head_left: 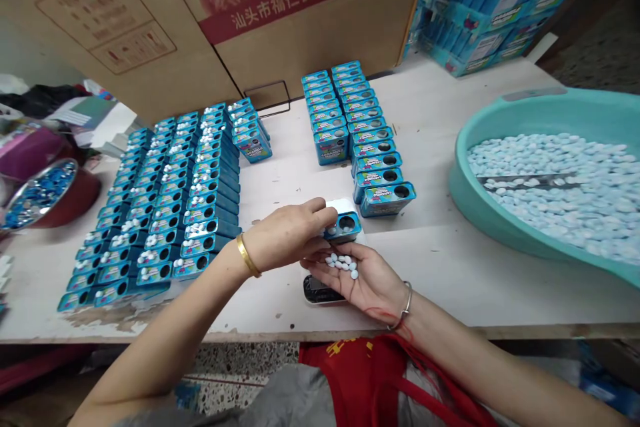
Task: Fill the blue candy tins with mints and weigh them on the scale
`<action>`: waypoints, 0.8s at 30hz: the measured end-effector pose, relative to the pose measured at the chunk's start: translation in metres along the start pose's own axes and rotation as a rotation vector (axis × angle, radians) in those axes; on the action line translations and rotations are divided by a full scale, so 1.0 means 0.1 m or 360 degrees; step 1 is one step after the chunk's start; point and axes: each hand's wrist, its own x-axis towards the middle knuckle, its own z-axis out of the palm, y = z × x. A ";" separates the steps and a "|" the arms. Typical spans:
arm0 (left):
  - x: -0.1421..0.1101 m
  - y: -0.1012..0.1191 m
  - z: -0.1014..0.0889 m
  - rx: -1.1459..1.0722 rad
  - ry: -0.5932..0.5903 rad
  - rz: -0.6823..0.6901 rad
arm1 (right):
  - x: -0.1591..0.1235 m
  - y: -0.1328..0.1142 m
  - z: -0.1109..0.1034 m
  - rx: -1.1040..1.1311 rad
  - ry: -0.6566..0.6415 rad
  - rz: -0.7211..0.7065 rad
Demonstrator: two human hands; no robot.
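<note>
My left hand (290, 233), with a gold bangle at its wrist, is closed with its fingertips at the left end of a blue tin (351, 221). Whatever those fingers pinch is hidden. The tin has a round hole in its top, with a few candies at the hole. It sits on a small white scale (307, 295) with a dark display, partly covered by my hands. Just in front of the tin, my right hand (373, 283) is turned palm up and cupped, holding several pale candies (342, 263).
Rows of blue tins (167, 200), many with candies on top, fill the left of the table. Two more rows of tins (367, 123) stand behind the scale. A turquoise basin (463, 180) of candies is at right. A cardboard box (300, 47) stands behind, wrapped packs (490, 7) back right.
</note>
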 end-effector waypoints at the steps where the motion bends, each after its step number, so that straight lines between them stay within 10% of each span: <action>1: 0.00 -0.02 -0.01 -0.0046 0.0003 0.0027 | 0.00 0.00 0.00 0.0010 -0.0001 -0.0005; 18: -0.12 0.16 -0.07 -0.0547 0.0159 0.0311 | 0.00 0.04 -0.01 0.0121 -0.0147 0.0023; 24: -0.34 0.13 -0.05 -0.0579 0.0933 -0.0024 | -0.30 -0.05 -0.22 0.0032 0.0073 0.0053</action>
